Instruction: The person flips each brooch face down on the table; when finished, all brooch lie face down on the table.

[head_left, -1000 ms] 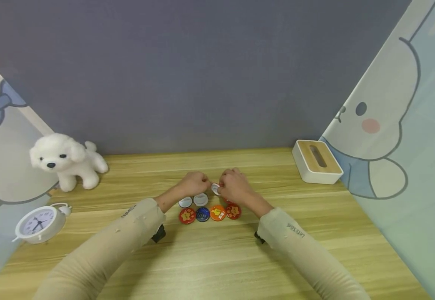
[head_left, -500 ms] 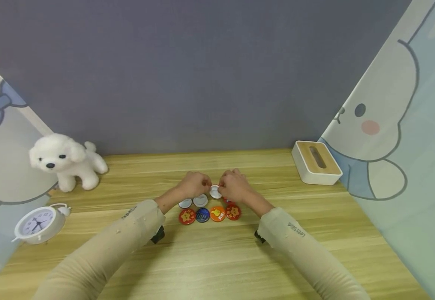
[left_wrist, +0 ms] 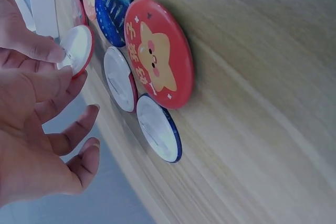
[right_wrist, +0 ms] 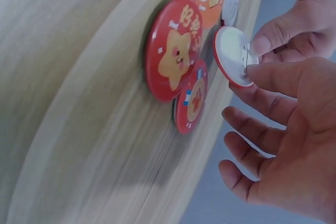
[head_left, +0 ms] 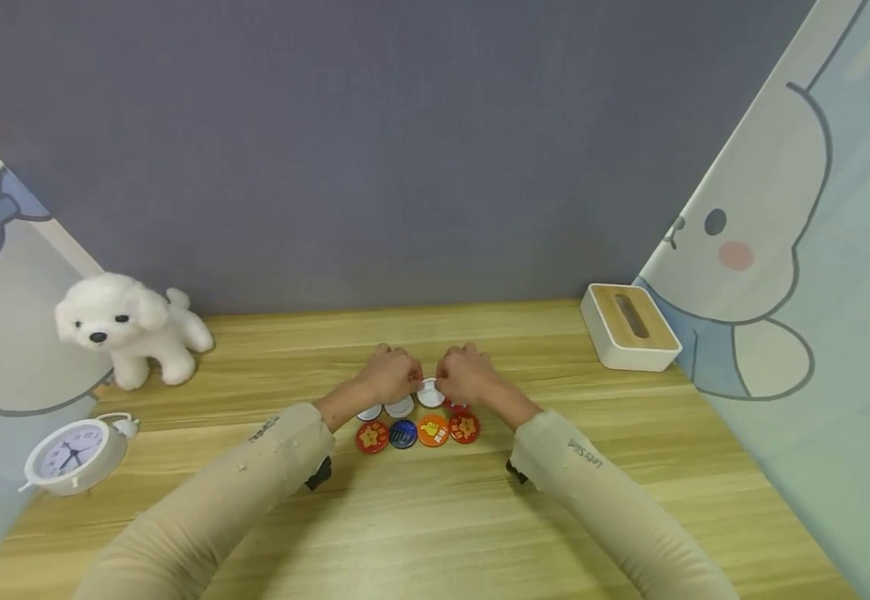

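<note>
A round pin badge (head_left: 431, 393), white back and pin clasp up, red at its rim, is between my two hands. My left hand (head_left: 392, 375) pinches its left side, the thumb on the white back and a finger beneath in the left wrist view. On its right side my right hand (head_left: 465, 375) pinches it too, thumb at the clasp (right_wrist: 245, 59). Left of it lie two white-backed badges (left_wrist: 120, 78) (left_wrist: 157, 128), face down. A red badge (right_wrist: 191, 98) lies face up to its right, partly covered by my right hand in the head view.
A nearer row holds a red star badge (head_left: 372, 437), a blue badge (head_left: 403, 434), an orange thumbs-up badge (head_left: 432, 430) and another red star badge (head_left: 464, 427). A plush dog (head_left: 131, 325) and alarm clock (head_left: 75, 457) stand left, a tissue box (head_left: 632, 327) right.
The held badge has gone from tilted by the right hand to flatter and nearer the front row. Both hands have come slightly toward me with it.
</note>
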Demonstrator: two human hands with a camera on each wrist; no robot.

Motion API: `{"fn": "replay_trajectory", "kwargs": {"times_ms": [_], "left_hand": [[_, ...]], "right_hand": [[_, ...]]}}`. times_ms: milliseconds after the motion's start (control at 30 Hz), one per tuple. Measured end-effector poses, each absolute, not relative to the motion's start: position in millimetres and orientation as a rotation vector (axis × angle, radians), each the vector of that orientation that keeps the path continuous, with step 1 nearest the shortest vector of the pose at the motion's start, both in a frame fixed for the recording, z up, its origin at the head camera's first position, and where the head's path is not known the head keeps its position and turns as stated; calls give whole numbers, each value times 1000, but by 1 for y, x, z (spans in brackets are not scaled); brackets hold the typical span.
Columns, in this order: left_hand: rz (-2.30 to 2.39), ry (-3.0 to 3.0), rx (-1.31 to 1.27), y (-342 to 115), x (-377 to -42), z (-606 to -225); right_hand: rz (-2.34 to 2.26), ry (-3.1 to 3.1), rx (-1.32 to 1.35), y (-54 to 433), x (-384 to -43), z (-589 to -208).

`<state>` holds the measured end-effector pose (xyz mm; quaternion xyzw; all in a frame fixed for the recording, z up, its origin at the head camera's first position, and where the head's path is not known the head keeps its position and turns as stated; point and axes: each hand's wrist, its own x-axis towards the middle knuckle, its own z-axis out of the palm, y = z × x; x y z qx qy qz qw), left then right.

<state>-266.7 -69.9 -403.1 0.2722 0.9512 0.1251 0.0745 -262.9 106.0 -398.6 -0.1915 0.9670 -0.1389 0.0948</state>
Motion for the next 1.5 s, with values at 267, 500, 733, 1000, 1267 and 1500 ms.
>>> {"fn": "replay_trajectory", "kwargs": {"times_ms": [267, 500, 733, 1000, 1267, 1500], "left_hand": [[334, 2849, 783, -69, -268, -406], [308, 2870, 773, -69, -270, -411], [315, 2883, 758, -70, -272, -414], [317, 2873, 770, -69, -274, -414], [340, 2815, 727, -67, -275, -411], [313, 2835, 723, -66, -275, -409]], "right_hand": [[-360, 2874, -585, 104, -265, -401], [-297, 2875, -646, 102, -268, -402], [-218, 2861, -681, 99, -271, -403], [-195, 2841, -678, 99, -273, -405], [-185, 2805, -673, 99, -274, -404], [-136, 2790, -677, 98, -276, -402]]}}
